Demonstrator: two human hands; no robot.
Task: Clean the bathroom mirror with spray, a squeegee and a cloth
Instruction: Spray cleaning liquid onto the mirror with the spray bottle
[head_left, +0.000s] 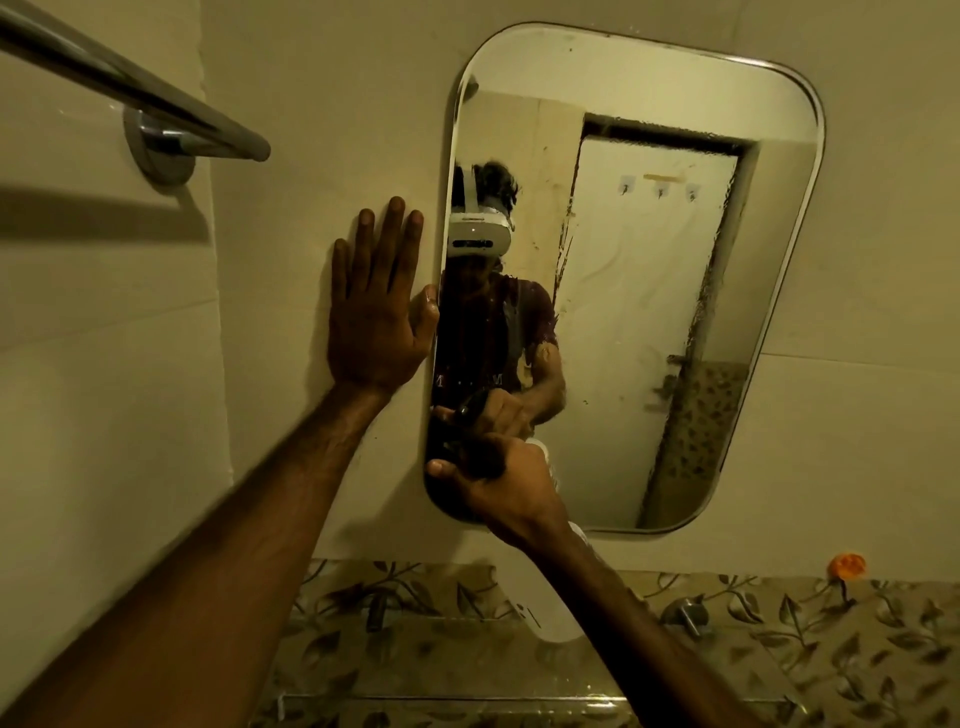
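A rounded rectangular mirror (649, 312) hangs on the pale tiled wall, with streaks and droplets on its glass. My left hand (376, 306) lies flat on the wall beside the mirror's left edge, fingers straight and thumb touching the rim. At the mirror's lower left corner, my right hand (504, 488) grips the black trigger head of a white spray bottle (556, 618), nozzle close to the glass. The bottle's body hangs below my forearm, partly hidden. No squeegee or cloth is in view.
A chrome towel bar (130, 88) juts from the wall at the upper left. Below the mirror runs a glass shelf (467, 660) on metal pegs (685, 613) over leaf-patterned tiles. A small orange object (847, 565) sits at the right.
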